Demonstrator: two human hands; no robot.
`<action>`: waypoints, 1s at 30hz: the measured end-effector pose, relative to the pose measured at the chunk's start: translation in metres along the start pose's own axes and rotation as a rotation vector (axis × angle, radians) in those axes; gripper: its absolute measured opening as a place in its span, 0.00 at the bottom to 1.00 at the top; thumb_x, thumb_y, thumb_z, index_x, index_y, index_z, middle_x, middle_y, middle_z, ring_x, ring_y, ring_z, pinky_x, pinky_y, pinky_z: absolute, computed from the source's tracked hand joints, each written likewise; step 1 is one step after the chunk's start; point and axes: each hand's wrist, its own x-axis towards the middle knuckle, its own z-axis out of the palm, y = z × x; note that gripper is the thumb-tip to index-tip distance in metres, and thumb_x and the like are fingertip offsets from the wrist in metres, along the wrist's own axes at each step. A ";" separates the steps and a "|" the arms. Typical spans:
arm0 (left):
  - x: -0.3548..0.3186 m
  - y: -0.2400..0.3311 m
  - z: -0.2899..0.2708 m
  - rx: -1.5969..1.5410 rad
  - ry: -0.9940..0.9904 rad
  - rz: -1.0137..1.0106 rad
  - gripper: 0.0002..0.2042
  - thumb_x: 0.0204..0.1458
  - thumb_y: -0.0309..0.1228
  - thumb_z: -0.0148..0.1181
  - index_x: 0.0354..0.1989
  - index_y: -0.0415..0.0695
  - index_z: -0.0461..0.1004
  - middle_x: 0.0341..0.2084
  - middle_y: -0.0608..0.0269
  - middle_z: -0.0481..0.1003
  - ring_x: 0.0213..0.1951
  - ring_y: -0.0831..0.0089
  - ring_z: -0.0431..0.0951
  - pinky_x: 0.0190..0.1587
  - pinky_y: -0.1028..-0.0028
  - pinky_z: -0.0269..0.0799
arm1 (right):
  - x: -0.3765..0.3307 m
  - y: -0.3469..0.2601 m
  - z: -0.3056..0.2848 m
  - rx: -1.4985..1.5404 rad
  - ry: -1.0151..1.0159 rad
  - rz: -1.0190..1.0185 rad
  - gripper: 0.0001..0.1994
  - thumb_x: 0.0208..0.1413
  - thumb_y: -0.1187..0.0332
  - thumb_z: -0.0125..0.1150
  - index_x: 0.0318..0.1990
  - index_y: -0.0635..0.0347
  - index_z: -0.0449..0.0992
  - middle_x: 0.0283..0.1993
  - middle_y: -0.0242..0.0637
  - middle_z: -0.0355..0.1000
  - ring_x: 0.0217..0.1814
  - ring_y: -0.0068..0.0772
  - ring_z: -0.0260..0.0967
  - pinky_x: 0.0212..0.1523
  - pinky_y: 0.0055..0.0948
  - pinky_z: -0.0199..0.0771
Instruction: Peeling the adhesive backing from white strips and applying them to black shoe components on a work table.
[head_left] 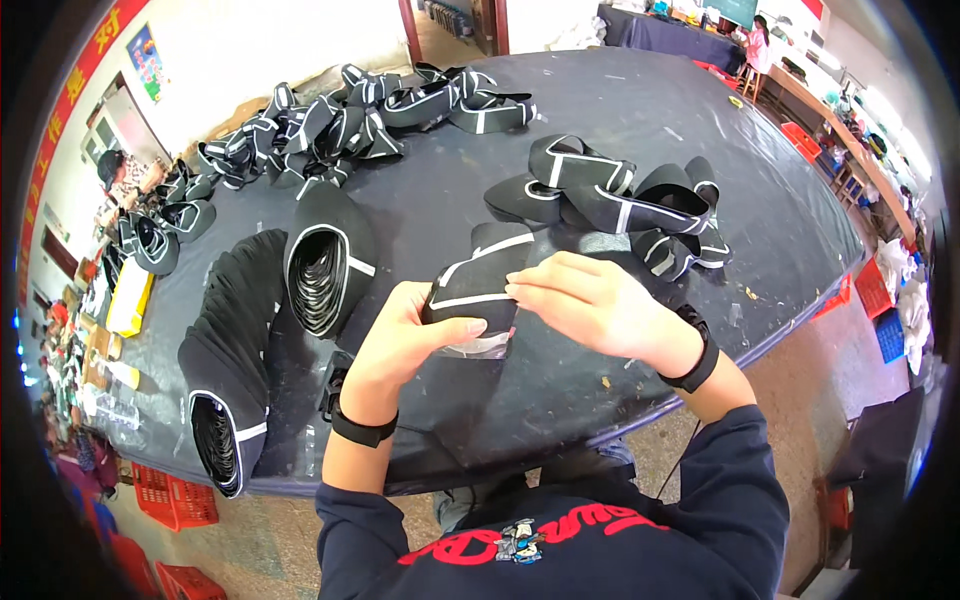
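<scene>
Above the table in front of me is a black fabric piece with white edging that looks like a shoe upper (478,268). My left hand (405,325) is closed round its lower left side, thumb across the front. The fingers of my right hand (590,300) are pressed together at the piece's right edge, against the white strip. Just below the piece a shiny clear plastic patch (485,347) shows; I cannot tell what it belongs to. Left of my hands stand a nested stack of uppers (330,260) and a longer nested row (235,340).
A dark covered table (600,95) spans the view. Loose uppers lie in a pile (650,200) beyond my right hand and a larger heap (320,125) at the far left. Red crates (175,497) stand below the left edge. A person (757,45) sits at the far right.
</scene>
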 end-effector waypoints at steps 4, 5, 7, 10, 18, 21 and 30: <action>-0.001 -0.004 -0.002 0.117 0.022 -0.016 0.11 0.43 0.22 0.65 0.37 0.35 0.77 0.29 0.67 0.78 0.30 0.84 0.74 0.34 0.81 0.70 | -0.002 0.000 0.003 -0.186 -0.008 -0.152 0.15 0.32 0.74 0.62 0.32 0.71 0.73 0.35 0.42 0.70 0.34 0.38 0.69 0.34 0.29 0.74; -0.002 -0.004 -0.002 0.194 0.025 -0.017 0.10 0.43 0.22 0.66 0.36 0.35 0.77 0.28 0.68 0.77 0.29 0.85 0.73 0.33 0.82 0.69 | -0.002 -0.001 0.002 -0.187 -0.009 -0.151 0.15 0.32 0.74 0.62 0.32 0.71 0.73 0.35 0.42 0.70 0.34 0.38 0.69 0.34 0.29 0.74; -0.003 -0.003 0.003 0.197 0.023 -0.036 0.10 0.44 0.23 0.66 0.36 0.36 0.78 0.27 0.69 0.77 0.29 0.85 0.72 0.31 0.82 0.68 | -0.002 0.000 -0.001 -0.148 -0.106 -0.141 0.13 0.32 0.75 0.62 0.31 0.70 0.72 0.35 0.40 0.70 0.33 0.37 0.69 0.35 0.29 0.74; -0.004 -0.004 0.006 0.246 0.003 -0.023 0.09 0.44 0.23 0.66 0.35 0.35 0.78 0.27 0.69 0.77 0.28 0.86 0.72 0.31 0.83 0.68 | -0.001 0.005 0.001 -0.047 -0.086 -0.071 0.12 0.34 0.76 0.61 0.31 0.69 0.72 0.35 0.40 0.70 0.34 0.38 0.70 0.35 0.29 0.75; -0.004 -0.005 0.011 0.115 0.025 0.022 0.10 0.45 0.22 0.64 0.38 0.34 0.76 0.31 0.63 0.78 0.32 0.81 0.76 0.37 0.80 0.71 | -0.009 0.004 -0.003 0.003 -0.059 -0.038 0.12 0.38 0.75 0.61 0.33 0.69 0.74 0.37 0.41 0.72 0.37 0.39 0.71 0.37 0.30 0.76; -0.005 -0.005 0.013 0.085 0.029 0.019 0.11 0.46 0.22 0.63 0.39 0.34 0.76 0.32 0.62 0.78 0.33 0.80 0.76 0.38 0.78 0.72 | -0.009 -0.001 -0.003 -0.111 -0.044 -0.095 0.13 0.35 0.74 0.61 0.33 0.71 0.74 0.37 0.43 0.72 0.35 0.38 0.71 0.36 0.29 0.76; -0.002 -0.005 0.021 0.172 0.037 0.014 0.09 0.47 0.23 0.63 0.37 0.35 0.77 0.30 0.65 0.78 0.32 0.82 0.75 0.36 0.79 0.71 | -0.014 -0.009 0.004 -0.451 -0.020 -0.211 0.15 0.28 0.73 0.57 0.29 0.69 0.73 0.30 0.41 0.69 0.31 0.32 0.69 0.30 0.26 0.73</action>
